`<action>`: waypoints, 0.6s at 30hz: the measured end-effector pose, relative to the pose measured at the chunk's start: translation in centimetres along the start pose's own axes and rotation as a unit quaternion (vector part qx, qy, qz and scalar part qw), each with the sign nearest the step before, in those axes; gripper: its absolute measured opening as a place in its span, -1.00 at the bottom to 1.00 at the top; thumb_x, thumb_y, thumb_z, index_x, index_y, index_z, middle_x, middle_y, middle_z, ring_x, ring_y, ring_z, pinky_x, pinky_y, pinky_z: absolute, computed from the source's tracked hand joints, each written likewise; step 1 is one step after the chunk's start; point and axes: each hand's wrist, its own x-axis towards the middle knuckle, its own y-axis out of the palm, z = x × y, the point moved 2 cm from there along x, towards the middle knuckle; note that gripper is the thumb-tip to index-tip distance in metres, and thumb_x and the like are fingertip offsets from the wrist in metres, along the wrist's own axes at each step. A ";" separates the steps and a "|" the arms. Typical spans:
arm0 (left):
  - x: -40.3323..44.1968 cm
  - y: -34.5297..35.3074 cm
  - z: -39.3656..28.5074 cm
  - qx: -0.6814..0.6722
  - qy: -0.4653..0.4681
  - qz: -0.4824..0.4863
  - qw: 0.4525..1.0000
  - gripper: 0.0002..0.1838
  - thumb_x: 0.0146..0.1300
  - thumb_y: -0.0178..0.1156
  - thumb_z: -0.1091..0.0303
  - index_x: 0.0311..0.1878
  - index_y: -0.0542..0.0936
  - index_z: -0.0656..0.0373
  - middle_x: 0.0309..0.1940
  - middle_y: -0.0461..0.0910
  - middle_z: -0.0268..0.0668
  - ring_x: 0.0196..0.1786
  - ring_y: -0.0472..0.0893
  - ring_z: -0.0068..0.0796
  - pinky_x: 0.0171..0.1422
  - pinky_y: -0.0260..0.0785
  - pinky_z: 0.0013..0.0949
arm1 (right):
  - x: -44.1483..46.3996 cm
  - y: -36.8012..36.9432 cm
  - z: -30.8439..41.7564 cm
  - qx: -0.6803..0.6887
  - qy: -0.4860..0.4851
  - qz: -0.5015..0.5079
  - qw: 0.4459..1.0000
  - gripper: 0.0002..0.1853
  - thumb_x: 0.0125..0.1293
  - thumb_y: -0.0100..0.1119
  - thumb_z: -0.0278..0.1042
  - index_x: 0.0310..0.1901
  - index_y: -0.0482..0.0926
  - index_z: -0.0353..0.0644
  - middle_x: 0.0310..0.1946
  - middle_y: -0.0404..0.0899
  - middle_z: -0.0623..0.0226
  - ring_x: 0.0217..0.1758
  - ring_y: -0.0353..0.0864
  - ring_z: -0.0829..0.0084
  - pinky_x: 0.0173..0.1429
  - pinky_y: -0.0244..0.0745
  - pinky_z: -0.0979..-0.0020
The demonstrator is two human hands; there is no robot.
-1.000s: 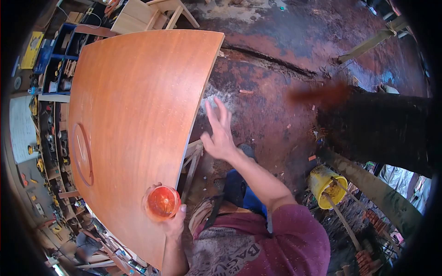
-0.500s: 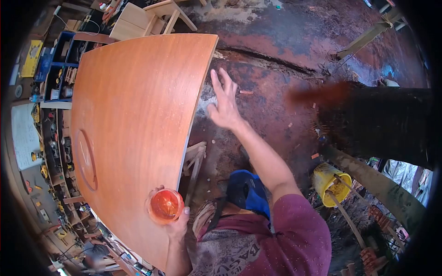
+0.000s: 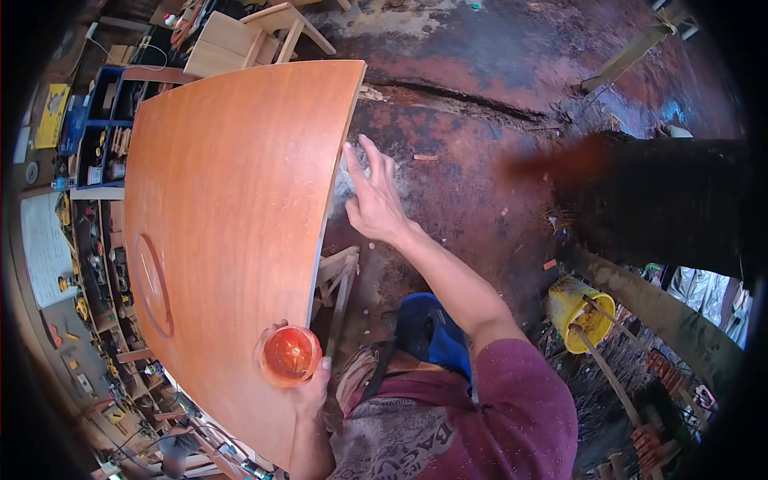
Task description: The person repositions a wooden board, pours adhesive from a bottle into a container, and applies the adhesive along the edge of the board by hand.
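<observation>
My left hand (image 3: pixel 310 390) is wrapped round an orange-red plastic cup (image 3: pixel 292 358), held over the near part of a large reddish-brown wooden panel (image 3: pixel 232 192). A little wet-looking material seems to coat the inside of the cup; I cannot tell what it is. Beside the panel's right edge, my right hand (image 3: pixel 376 196) is open, its fingers stretched out. The index fingertip is at that edge, and whether it touches is not clear. A thin brown ring-shaped strip (image 3: pixel 152 286) lies on the panel's left part.
A wooden trestle leg (image 3: pixel 342 288) stands below the panel. Tool shelves (image 3: pixel 100 264) run along the left, with a blue organizer (image 3: pixel 108 120) behind. A wooden chair-like piece (image 3: pixel 248 40) stands beyond. At right are a yellow bucket (image 3: pixel 570 316) and a dark post (image 3: pixel 664 208).
My right hand has come slightly nearer to me, and its index finger is now closer to the panel's edge. My left hand still holds the cup in nearly the same place.
</observation>
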 end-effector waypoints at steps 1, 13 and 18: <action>0.1 0.1 -0.1 -0.001 0.003 0.006 1.000 0.11 0.06 0.66 0.12 0.54 0.15 0.21 0.41 0.29 -0.07 0.50 0.39 0.01 0.58 0.30 0.06 | -0.3 0.3 0.3 -0.004 -0.007 0.002 1.000 0.02 0.03 0.15 -0.67 0.64 0.11 -0.23 0.52 0.06 -0.37 0.41 0.23 -0.38 0.51 0.25 -0.18; 0.3 0.2 -0.5 -0.016 -0.013 0.015 1.000 0.08 0.03 0.66 0.26 0.53 0.16 0.20 0.44 0.26 -0.10 0.54 0.35 0.01 0.64 0.25 0.08 | -1.5 -0.2 0.8 -0.020 0.008 -0.018 1.000 -0.10 0.05 0.16 -0.65 0.55 0.29 -0.25 0.51 0.12 -0.32 0.33 0.29 -0.32 0.45 0.28 -0.16; 0.6 0.0 0.8 0.004 -0.001 0.013 1.000 0.08 0.03 0.66 0.29 0.52 0.15 0.20 0.44 0.28 -0.08 0.55 0.34 0.00 0.65 0.24 0.07 | -9.6 2.6 5.0 0.050 -0.042 0.069 0.995 -0.07 0.01 0.14 -0.70 0.56 0.32 -0.13 0.53 0.03 -0.48 0.42 0.26 -0.39 0.48 0.24 -0.25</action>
